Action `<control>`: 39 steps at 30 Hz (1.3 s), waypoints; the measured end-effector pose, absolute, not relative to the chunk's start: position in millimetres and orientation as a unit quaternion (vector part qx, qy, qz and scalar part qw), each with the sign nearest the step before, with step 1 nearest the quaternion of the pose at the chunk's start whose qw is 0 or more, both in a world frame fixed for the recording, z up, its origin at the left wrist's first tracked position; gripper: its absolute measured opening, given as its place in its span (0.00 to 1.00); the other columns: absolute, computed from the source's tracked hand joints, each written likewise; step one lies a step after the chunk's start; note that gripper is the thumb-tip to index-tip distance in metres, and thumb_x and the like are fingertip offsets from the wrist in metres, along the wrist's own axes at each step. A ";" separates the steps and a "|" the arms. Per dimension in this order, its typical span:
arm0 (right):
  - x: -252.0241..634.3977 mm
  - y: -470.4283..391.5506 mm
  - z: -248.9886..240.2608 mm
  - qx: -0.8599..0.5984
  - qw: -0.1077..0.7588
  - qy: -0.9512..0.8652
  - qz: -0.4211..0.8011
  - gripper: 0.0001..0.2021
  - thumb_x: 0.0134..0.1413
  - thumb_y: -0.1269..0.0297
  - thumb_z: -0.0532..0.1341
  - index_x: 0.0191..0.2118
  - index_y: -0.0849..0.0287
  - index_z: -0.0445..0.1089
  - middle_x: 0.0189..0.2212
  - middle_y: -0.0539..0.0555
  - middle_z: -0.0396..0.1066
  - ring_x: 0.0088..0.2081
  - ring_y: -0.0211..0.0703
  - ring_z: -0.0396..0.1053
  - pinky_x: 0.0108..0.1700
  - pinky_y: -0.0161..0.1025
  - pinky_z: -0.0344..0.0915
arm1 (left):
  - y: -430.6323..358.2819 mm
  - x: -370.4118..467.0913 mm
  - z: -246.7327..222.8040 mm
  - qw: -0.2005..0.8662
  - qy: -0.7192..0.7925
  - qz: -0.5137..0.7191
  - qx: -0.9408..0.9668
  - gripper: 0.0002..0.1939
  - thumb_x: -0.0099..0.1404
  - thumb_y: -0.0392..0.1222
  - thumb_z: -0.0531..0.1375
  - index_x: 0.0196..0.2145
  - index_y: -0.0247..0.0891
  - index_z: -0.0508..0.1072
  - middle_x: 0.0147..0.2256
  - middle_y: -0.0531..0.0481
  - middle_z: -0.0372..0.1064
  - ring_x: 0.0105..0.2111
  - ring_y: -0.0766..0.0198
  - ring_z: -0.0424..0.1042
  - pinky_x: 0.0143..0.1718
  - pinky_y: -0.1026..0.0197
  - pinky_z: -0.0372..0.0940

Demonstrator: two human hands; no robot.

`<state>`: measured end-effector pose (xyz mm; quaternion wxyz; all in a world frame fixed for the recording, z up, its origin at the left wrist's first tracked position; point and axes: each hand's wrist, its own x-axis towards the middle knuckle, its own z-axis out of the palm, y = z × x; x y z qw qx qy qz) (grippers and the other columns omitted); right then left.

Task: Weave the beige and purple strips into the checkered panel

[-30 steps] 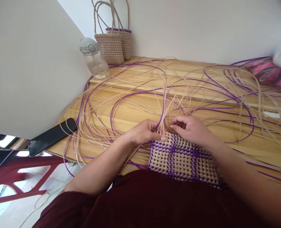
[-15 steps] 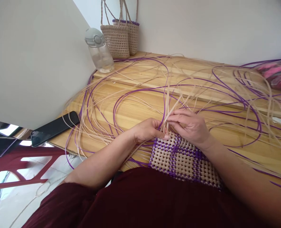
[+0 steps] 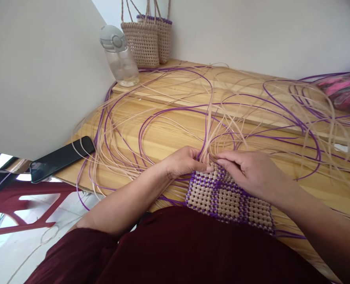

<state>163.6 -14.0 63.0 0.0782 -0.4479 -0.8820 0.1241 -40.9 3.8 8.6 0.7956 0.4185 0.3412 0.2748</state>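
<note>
Pinching pale strands [image 3: 206,152] at top edge of woven piece [image 3: 228,200], left hand [image 3: 185,162] has closed grip. Right hand [image 3: 250,169] is also closed, thumb and fingertips on one of strands. Woven piece is at 5 o'clock from view centre, partly hidden by dark red shirt [image 3: 169,248]. On wooden surface [image 3: 169,138]: phone [image 3: 62,159] at 9 o'clock, bottle [image 3: 120,63] at 11.

- Soft, bright light is covering the tabletop [image 3: 163,138].
- The far-right pink bundle [image 3: 342,90] is looking blurred.
- The wall [image 3: 252,35] is darkening toward the far right corner.
</note>
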 end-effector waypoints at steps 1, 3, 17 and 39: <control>163.9 -15.8 63.2 -0.444 0.064 -0.888 0.107 0.13 0.65 0.60 0.53 0.42 0.57 0.74 0.34 0.53 0.77 0.34 0.43 0.73 0.35 0.39 0.64 | 2.8 -39.8 9.1 0.796 0.345 0.277 0.413 0.14 0.43 0.38 0.73 0.27 0.30 0.78 0.26 0.50 0.73 0.27 0.68 0.68 0.38 0.63 0.63; 163.9 -18.0 64.7 -0.438 0.045 -0.895 0.072 0.15 0.65 0.63 0.51 0.46 0.60 0.73 0.38 0.57 0.77 0.37 0.48 0.74 0.37 0.42 0.65 | 1.7 -38.8 9.7 0.796 0.351 0.275 0.410 0.13 0.43 0.38 0.73 0.27 0.30 0.78 0.26 0.50 0.73 0.27 0.68 0.68 0.37 0.63 0.63; 138.7 -31.1 68.8 -0.548 0.081 -0.527 0.645 0.26 0.66 0.65 0.48 0.68 0.54 0.48 0.31 0.53 0.72 0.25 0.39 0.76 0.24 0.31 0.67 | -2.8 -39.1 14.2 0.819 0.336 0.281 0.371 0.19 0.41 0.44 0.75 0.28 0.29 0.77 0.26 0.48 0.74 0.26 0.68 0.69 0.32 0.63 0.61; 155.9 14.5 65.0 -0.334 0.198 -0.914 0.115 0.12 0.61 0.69 0.55 0.44 0.56 0.75 0.50 0.55 0.72 0.49 0.43 0.71 0.52 0.40 0.66 | -8.5 -30.8 11.8 0.784 0.376 0.321 0.375 0.18 0.39 0.40 0.75 0.27 0.30 0.76 0.25 0.52 0.72 0.25 0.69 0.66 0.31 0.63 0.59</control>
